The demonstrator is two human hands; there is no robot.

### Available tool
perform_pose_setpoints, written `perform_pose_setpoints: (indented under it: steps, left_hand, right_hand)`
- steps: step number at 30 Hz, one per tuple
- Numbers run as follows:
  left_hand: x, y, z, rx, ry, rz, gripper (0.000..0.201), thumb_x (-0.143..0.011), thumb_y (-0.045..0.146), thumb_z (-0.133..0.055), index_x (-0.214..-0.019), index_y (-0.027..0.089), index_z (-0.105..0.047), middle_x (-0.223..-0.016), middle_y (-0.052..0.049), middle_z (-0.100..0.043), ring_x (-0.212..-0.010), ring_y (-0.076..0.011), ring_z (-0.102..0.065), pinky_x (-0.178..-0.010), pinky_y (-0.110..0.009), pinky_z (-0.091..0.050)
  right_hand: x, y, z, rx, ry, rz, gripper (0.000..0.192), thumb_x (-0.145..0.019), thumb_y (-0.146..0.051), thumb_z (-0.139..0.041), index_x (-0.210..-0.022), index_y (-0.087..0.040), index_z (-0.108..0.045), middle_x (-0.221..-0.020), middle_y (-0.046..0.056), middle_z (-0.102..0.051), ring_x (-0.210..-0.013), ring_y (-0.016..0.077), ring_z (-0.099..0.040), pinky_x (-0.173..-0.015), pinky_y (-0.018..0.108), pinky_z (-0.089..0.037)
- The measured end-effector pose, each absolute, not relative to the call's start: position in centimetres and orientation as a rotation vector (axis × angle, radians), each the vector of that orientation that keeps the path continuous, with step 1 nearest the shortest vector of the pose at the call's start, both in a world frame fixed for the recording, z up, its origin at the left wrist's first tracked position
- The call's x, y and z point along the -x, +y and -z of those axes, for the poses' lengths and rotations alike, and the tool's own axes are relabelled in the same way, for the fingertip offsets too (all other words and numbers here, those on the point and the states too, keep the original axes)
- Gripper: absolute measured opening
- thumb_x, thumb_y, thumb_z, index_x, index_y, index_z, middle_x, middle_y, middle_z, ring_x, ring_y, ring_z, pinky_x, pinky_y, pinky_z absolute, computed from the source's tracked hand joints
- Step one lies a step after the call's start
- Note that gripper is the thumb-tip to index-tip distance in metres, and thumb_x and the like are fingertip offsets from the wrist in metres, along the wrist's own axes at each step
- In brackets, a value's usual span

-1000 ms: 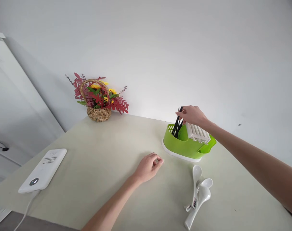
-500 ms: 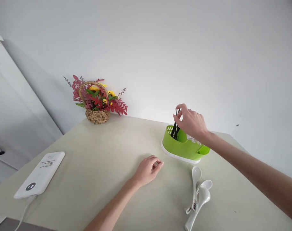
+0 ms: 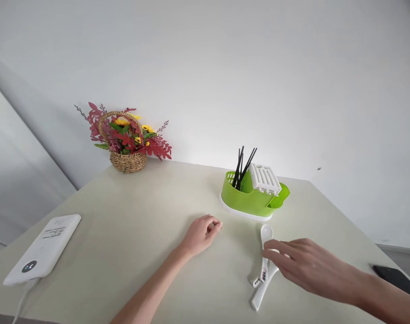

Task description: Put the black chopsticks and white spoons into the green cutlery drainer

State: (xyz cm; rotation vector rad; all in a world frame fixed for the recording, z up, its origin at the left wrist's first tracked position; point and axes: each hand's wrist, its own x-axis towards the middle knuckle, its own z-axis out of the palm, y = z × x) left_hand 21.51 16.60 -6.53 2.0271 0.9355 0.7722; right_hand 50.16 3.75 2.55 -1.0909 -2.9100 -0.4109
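Observation:
My right hand (image 3: 301, 265) is over a small group of white spoons, its thumb and forefinger slightly apart at the neck of the upper spoon (image 3: 266, 232). Whether they touch it I cannot tell. Another white spoon (image 3: 260, 294) lies beneath, partly covered by that hand, and a third short handle end (image 3: 255, 281) shows at the left. Loosely curled, with nothing visible in it, my left hand (image 3: 201, 235) rests on the table. Behind the spoons stands a green utensil holder (image 3: 242, 201) with a white slotted rack (image 3: 265, 177); several black chopsticks (image 3: 240, 168) lean in its left compartment.
A wicker basket of artificial flowers (image 3: 128, 162) stands by the wall at the back left. A white power bank (image 3: 44, 249) with a cable lies on the left of the table (image 3: 140, 216). At the right edge is a dark phone-like object (image 3: 396, 276).
My right hand has left the chopsticks, which now stand in the holder, and has come down to the spoons. My left hand stays in place. The view has shifted slightly right.

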Motion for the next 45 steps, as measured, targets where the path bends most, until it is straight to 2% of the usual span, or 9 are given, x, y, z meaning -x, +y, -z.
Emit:
perform_pose_setpoints:
  steps: [6,10,13,15,22,27,37,42,45]
  left_hand:
    - [-21.6,16.5,6.1,-2.054,0.948,-0.761,0.038,-0.103,0.048,-0.049,-0.088,0.021,-0.071,-0.091,-0.005,-0.076,-0.074,-0.0162,-0.068,-0.063,-0.025,-0.048]
    - [-21.7,16.4,5.7,-2.055,0.953,-0.781,0.039,-0.103,0.048,-0.048,-0.087,0.021,-0.072,-0.092,-0.004,-0.076,-0.075,-0.0164,-0.067,-0.064,-0.026,-0.048]
    - [-21.7,16.4,5.7,-2.058,0.956,-0.773,0.041,-0.103,0.050,-0.048,-0.086,0.021,-0.072,-0.091,-0.004,-0.076,-0.074,-0.0164,-0.067,-0.064,-0.026,-0.048]
    - [-21.7,16.4,5.7,-2.064,0.961,-0.769,0.041,-0.103,0.051,-0.048,-0.087,0.021,-0.072,-0.090,-0.004,-0.076,-0.074,-0.0163,-0.067,-0.064,-0.026,-0.048]
    - [-21.8,16.5,5.8,-2.074,0.977,-0.749,0.042,-0.103,0.051,-0.047,-0.087,0.022,-0.072,-0.090,-0.003,-0.075,-0.073,-0.0159,-0.066,-0.065,-0.025,-0.048]
    - [-21.9,16.6,5.9,-2.081,0.982,-0.739,0.041,-0.103,0.050,-0.047,-0.086,0.022,-0.070,-0.089,-0.003,-0.075,-0.073,-0.0157,-0.066,-0.064,-0.025,-0.047]
    - [-21.9,16.6,6.2,-2.130,0.962,-0.746,0.037,-0.104,0.046,-0.047,-0.087,0.021,-0.069,-0.089,-0.002,-0.074,-0.073,-0.0154,-0.065,-0.066,-0.025,-0.046]
    - [-21.9,16.5,6.1,-2.138,0.964,-0.732,0.039,-0.105,0.047,-0.046,-0.087,0.021,-0.069,-0.088,-0.003,-0.075,-0.074,-0.0155,-0.066,-0.066,-0.025,-0.046]
    - [-21.9,16.5,6.2,-2.139,0.963,-0.741,0.039,-0.105,0.046,-0.046,-0.087,0.021,-0.070,-0.088,-0.003,-0.075,-0.074,-0.0157,-0.067,-0.067,-0.024,-0.047]
  right_hand:
    - [-54.1,0.2,0.8,1.233,-2.861,0.575,0.051,-0.092,-0.001,-0.037,-0.129,-0.023,-0.062,-0.140,0.011,-0.067,-0.063,0.0154,-0.071,-0.058,0.032,-0.054]
    - [-54.1,-1.2,1.8,1.192,-2.862,0.449,0.064,-0.087,0.004,-0.037,-0.140,-0.024,-0.060,-0.146,0.010,-0.064,-0.079,0.0160,-0.076,-0.066,0.030,-0.059]
    - [-53.3,-1.6,1.7,1.096,-2.848,0.393,0.072,-0.083,0.007,-0.037,-0.147,-0.022,-0.055,-0.146,0.010,-0.064,-0.094,0.0152,-0.076,-0.071,0.025,-0.058]
    - [-52.8,-1.6,1.5,1.062,-2.834,0.380,0.074,-0.083,0.007,-0.039,-0.148,-0.024,-0.054,-0.144,0.009,-0.065,-0.097,0.0152,-0.075,-0.071,0.024,-0.057]
    - [-52.2,-1.7,2.4,1.024,-2.799,0.399,0.049,-0.091,0.001,-0.043,-0.129,-0.023,-0.063,-0.122,0.009,-0.075,-0.080,0.0149,-0.071,-0.065,0.023,-0.051]
    - [-51.9,-2.2,2.6,1.041,-2.823,0.396,0.044,-0.090,0.002,-0.041,-0.120,-0.022,-0.063,-0.102,0.006,-0.076,-0.068,0.0142,-0.066,-0.063,0.025,-0.049]
    - [-52.2,-3.4,2.1,1.047,-2.763,0.405,0.037,-0.095,-0.001,-0.041,-0.112,-0.023,-0.065,-0.092,0.004,-0.073,-0.073,0.0156,-0.064,-0.069,0.027,-0.047]
    - [-51.2,-3.3,1.1,1.129,-2.673,0.123,0.025,-0.101,-0.009,-0.045,-0.100,-0.023,-0.066,-0.085,0.003,-0.069,-0.075,0.0174,-0.061,-0.071,0.030,-0.046]
    - [-49.4,-3.1,-0.1,1.341,-2.506,-0.372,0.022,-0.106,-0.024,-0.045,-0.105,-0.026,-0.067,-0.087,0.003,-0.069,-0.081,0.0177,-0.062,-0.073,0.029,-0.047]
